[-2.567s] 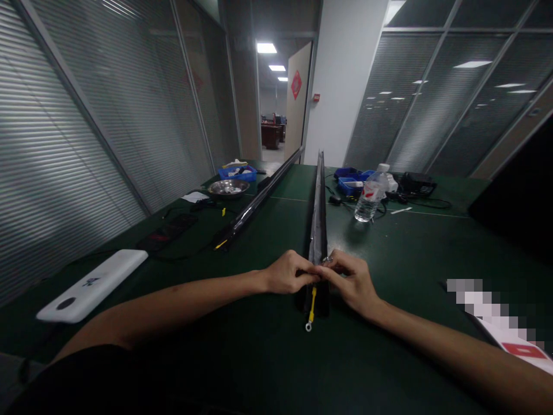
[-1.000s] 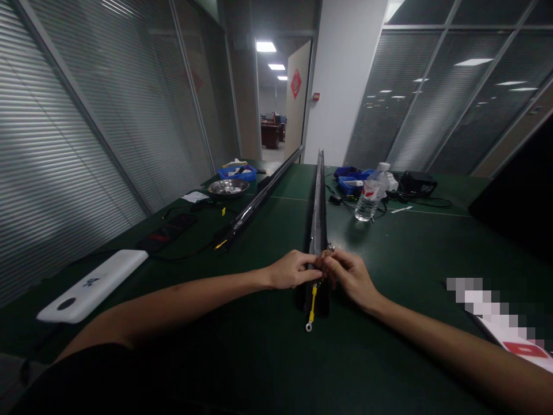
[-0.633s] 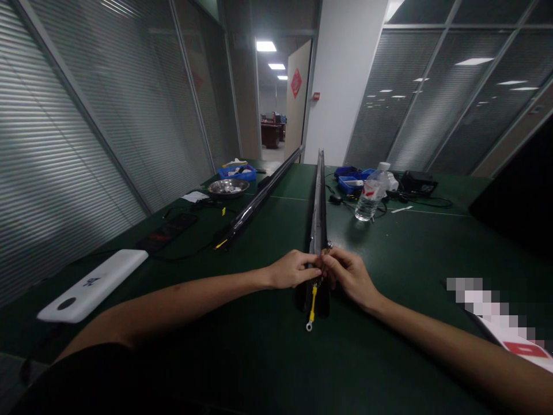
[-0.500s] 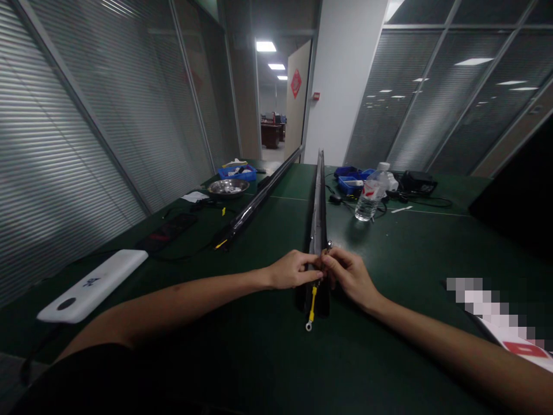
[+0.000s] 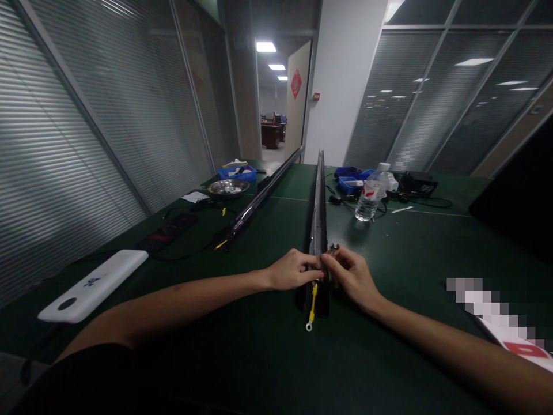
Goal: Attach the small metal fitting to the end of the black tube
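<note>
"Green table (image 5: 207, 351); where's the bar (image 5: 318, 219)?"
"Left of the bottle (image 5: 370, 199); my left hand (image 5: 290, 271) touches the bar, closure unclear."
"Right hand (image 5: 353, 278)?"
"Pinching a metal piece (image 5: 334, 248), nearside of bottle."

A clear bottle (image 5: 370, 199) stands near a blue tray (image 5: 345, 190). A metal bowl (image 5: 228, 195) sits to the left, beyond a white case (image 5: 101, 283).

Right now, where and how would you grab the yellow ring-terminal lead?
Probably pinch the lead by its yellow sleeve just behind the metal ring, from the near side: it is slim and its ring end points toward the camera, while the left hand and right hand crowd its far part at the dark rail.
</note>
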A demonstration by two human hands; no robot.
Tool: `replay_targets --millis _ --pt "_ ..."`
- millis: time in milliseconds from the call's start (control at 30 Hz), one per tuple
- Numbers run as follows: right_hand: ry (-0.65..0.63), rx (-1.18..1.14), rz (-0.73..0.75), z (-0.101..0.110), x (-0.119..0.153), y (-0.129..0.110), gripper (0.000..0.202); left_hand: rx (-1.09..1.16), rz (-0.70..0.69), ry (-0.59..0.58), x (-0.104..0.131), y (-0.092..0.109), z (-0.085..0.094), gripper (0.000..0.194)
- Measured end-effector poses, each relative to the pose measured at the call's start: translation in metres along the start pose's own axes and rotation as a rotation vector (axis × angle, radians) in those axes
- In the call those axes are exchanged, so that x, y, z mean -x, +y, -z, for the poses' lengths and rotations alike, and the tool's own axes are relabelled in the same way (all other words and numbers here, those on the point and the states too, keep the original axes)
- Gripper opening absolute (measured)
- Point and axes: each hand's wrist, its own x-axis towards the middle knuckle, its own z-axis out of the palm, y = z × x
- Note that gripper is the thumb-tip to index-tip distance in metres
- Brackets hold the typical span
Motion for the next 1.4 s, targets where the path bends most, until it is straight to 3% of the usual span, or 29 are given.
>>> replay_targets --millis 333,633,867,1200,1400 --pt "-0.01 0.026 0.022 0.0002 0.0015 0.0065 0.039 -0.005 -0.026 0.004 -0.0016 -0.0041 -0.0003 0.023" --pt "-0.026 0.062 0.048 0.0023 0.0062 -0.0007 0.035 0.09 0.057 -0.007 -0.0006 -0.0035 0.0002 0.026" --pt "0.004 0.074 0.102 0.0037 0.01 0.0024 0.032 0.056 0.009 -0.03 -0.0013 -0.0049 0.0016 0.028" --pt "-0.054 0.101 0.105 0.0036 0.007 -0.0002 0.035 -0.036 -0.025 -0.013 -0.0031 -0.0088 0.0011 0.025" --pt "-0.078 0.105 0.202 0.0055 0.0033 0.002 0.035 -0.068 -0.064 0.009 -0.0016 -0.0069 0.0012 0.027"
